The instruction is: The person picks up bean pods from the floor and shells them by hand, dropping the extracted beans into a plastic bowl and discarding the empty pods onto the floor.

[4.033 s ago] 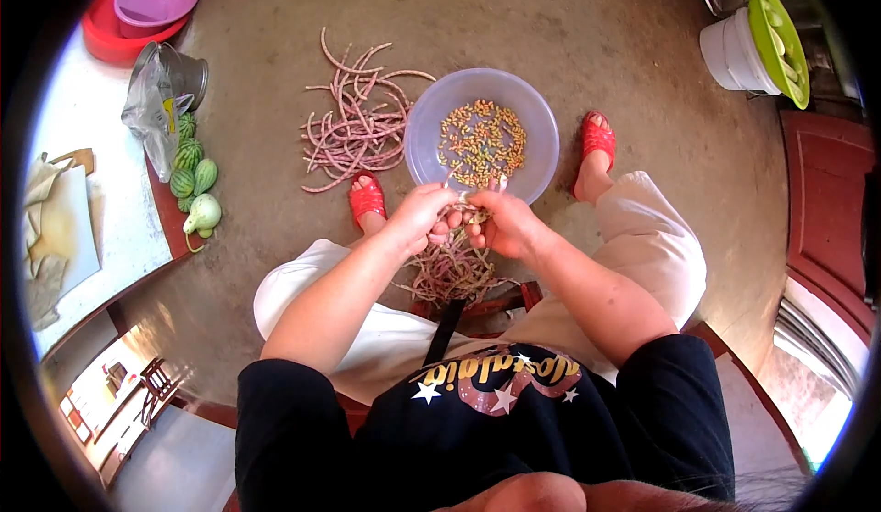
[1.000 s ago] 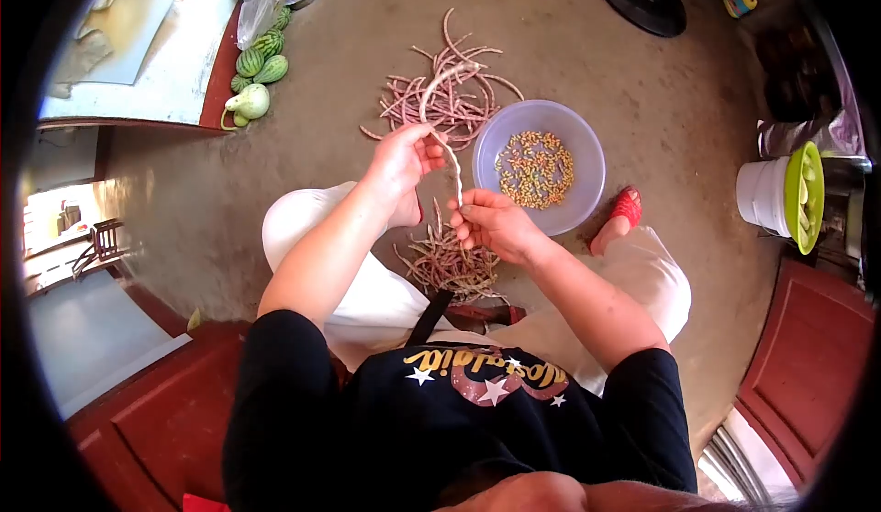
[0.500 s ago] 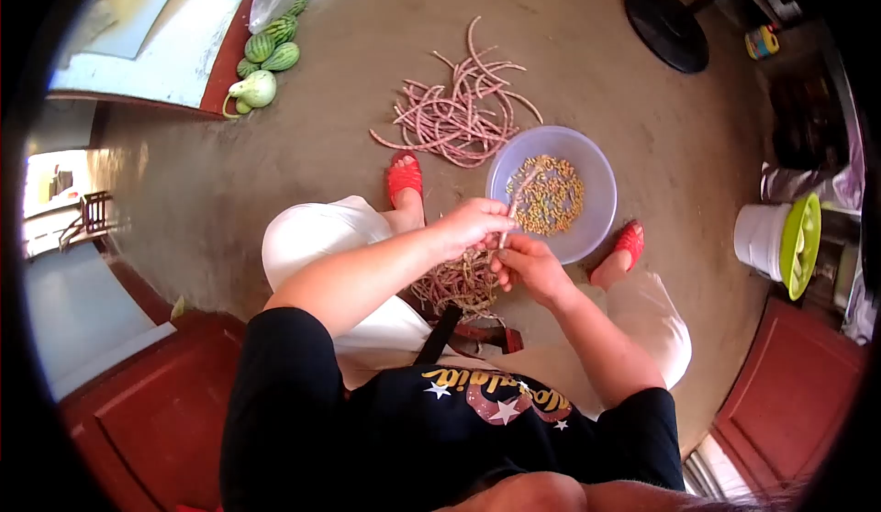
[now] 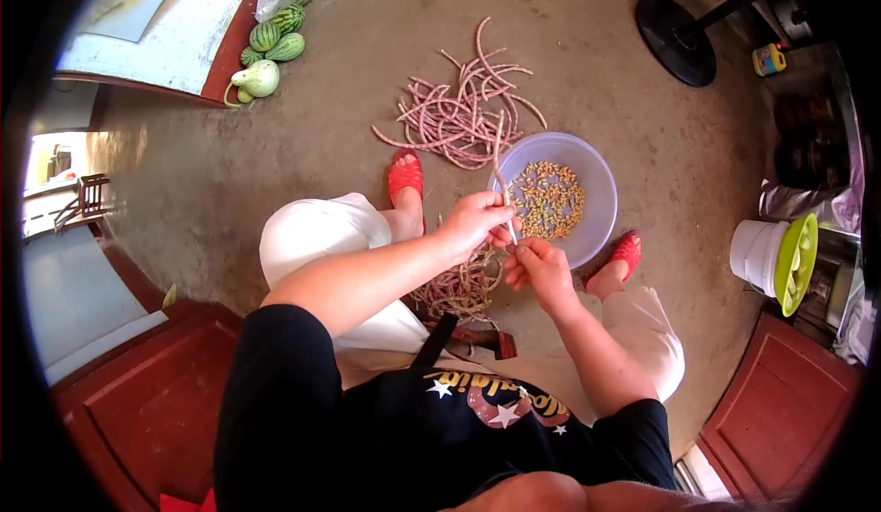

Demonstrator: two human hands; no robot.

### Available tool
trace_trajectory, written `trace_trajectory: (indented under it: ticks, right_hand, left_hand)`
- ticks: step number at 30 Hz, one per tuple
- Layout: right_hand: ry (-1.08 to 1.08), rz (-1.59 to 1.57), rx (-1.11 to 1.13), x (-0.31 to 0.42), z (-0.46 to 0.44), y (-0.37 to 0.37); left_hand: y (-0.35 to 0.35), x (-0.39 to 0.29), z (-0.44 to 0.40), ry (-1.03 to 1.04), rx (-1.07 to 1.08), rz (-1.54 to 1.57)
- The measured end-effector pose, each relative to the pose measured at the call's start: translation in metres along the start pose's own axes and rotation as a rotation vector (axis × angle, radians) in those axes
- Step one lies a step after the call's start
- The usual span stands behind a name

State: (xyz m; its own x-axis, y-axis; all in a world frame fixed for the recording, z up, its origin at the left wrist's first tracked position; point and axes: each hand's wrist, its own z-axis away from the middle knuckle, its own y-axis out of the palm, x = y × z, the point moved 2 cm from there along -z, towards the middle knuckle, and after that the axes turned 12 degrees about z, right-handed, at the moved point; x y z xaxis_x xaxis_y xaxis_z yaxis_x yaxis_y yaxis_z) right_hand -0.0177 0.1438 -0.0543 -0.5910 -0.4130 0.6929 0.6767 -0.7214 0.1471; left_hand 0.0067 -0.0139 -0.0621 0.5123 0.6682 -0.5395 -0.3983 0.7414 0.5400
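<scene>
A long, pinkish bean pod (image 4: 498, 156) stands up from my left hand (image 4: 479, 223), whose fingers are wrapped round its lower part. My right hand (image 4: 541, 269) pinches the near end of the same pod, close by the left fingertips. Just beyond both hands is a light purple basin (image 4: 601, 182) with loose yellowish-brown beans (image 4: 555, 200) spread over its bottom. Farther off, a heap of whole long pods (image 4: 454, 122) lies on the floor. Below my hands, between my legs, is a pile of crumpled pods (image 4: 459, 290), partly hidden by my left forearm.
My feet in red sandals (image 4: 405, 174) flank the near side of the basin. Small watermelons (image 4: 286, 46) and a pale gourd (image 4: 257, 78) lie by a cabinet at upper left. A black round stand base (image 4: 674, 39) is at upper right, a white bucket (image 4: 757, 253) at right.
The pod has swung from leaning right over the basin to pointing up and slightly left. Both hands have shifted slightly right and remain close together on it.
</scene>
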Motion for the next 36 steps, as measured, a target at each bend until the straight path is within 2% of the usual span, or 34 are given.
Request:
trace_trajectory:
  ticks: [8, 16, 20, 26, 28, 30, 31, 32, 34, 35, 36]
  right_hand:
    - [-0.088, 0.227, -0.166, 0.004, 0.000, -0.002]
    - [-0.252, 0.332, -0.216, 0.016, 0.007, 0.003]
    - [-0.260, 0.369, -0.250, 0.016, 0.005, 0.003]
    - [-0.151, 0.255, -0.293, 0.009, 0.000, -0.002]
    - [-0.078, 0.078, -0.241, 0.001, -0.002, -0.005]
    - [-0.076, 0.048, -0.218, 0.000, -0.003, -0.006]
    - [-0.081, 0.018, -0.196, -0.001, -0.003, -0.006]
    - [-0.082, 0.019, -0.200, -0.005, -0.005, -0.007]
    - [0.022, 0.095, -0.184, -0.020, -0.010, -0.004]
    - [0.003, 0.287, -0.237, -0.025, -0.009, 0.001]
    - [0.002, 0.281, -0.236, -0.038, -0.011, 0.005]
  left_hand:
    - [0.005, 0.000, 0.001, 0.010, 0.006, 0.000]
    - [0.005, -0.010, 0.003, 0.055, -0.008, 0.039]
    - [0.006, -0.010, 0.004, 0.020, -0.025, 0.005]
    - [0.011, -0.002, 0.003, 0.123, 0.023, -0.102]
    - [0.013, -0.001, 0.003, 0.124, 0.060, -0.087]
    - [0.013, 0.001, 0.004, 0.127, 0.095, -0.070]
    - [0.012, 0.002, 0.004, 0.144, 0.105, -0.156]
    - [0.012, 0.002, 0.003, 0.162, 0.115, -0.244]
    - [0.017, -0.001, 0.007, 0.140, 0.160, -0.191]
    - [0.020, -0.006, 0.008, 0.145, 0.195, -0.231]
    - [0.026, -0.014, 0.013, 0.151, 0.227, -0.268]
